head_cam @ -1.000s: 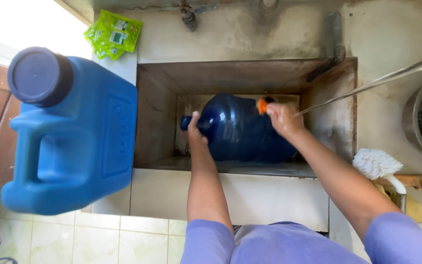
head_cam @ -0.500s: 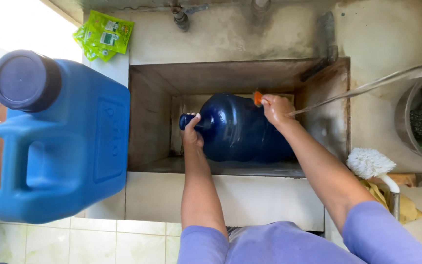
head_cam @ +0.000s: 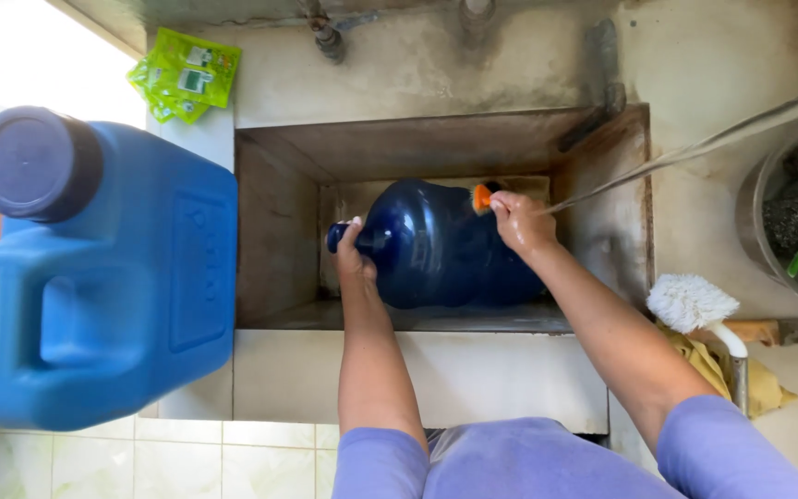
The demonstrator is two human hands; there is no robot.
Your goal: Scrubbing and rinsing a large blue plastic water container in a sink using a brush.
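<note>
Both hands work on a dark blue water bottle (head_cam: 436,245) lying on its side in the deep sink (head_cam: 436,143): the left hand (head_cam: 355,259) grips its neck, while the right hand (head_cam: 519,222) is clenched around an orange-handled brush (head_cam: 480,196) against its far shoulder. Left of the sink stands a capped light-blue jerrycan (head_cam: 113,277); a white brush (head_cam: 690,303) lies to the right.

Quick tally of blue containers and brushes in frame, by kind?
Dark blue water bottle, lying in the sink, left hand at its neck: 1
Light blue jerrycan: 1
Orange brush in right hand: 1
White brush: 1
Total: 4
</note>
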